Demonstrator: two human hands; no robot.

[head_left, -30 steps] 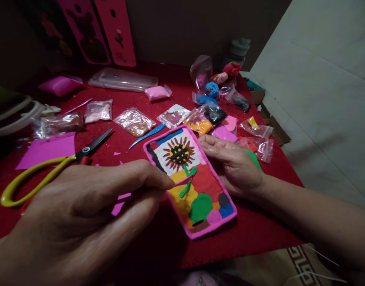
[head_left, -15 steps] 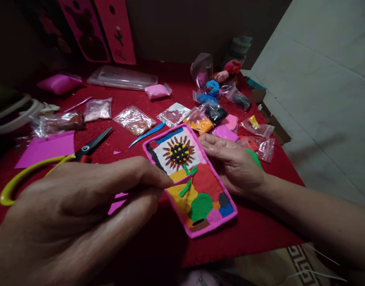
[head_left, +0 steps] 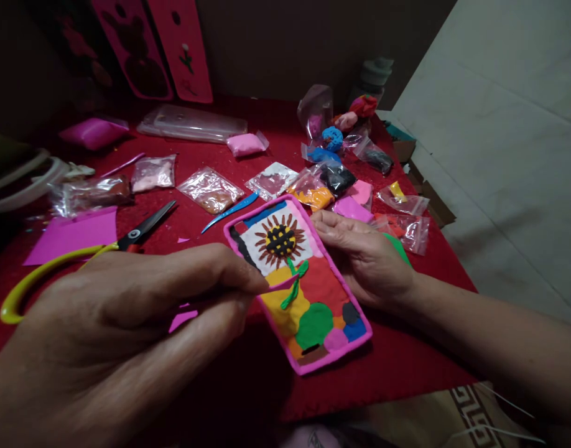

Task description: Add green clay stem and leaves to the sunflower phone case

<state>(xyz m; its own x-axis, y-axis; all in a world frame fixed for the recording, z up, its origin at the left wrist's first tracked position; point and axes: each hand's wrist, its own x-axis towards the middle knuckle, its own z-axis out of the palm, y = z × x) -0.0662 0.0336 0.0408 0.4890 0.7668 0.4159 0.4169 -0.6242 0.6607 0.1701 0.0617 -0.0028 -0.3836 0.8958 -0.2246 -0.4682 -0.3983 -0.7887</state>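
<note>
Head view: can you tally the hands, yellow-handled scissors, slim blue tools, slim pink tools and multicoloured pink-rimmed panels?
Left hand and right hand: 2
Yellow-handled scissors: 1
Slim blue tool: 1
Held slim pink tool and lying slim pink tool: 2
Multicoloured pink-rimmed panel: 1
Total: 7

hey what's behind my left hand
Behind your left hand, yellow-handled scissors show their blades and part of the handles, and pink scraps peek out. The rest of the handles, and anything else there, is covered.

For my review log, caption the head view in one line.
Left hand holds a pink tool at a green stem; right hand holds the flower panel.
</note>
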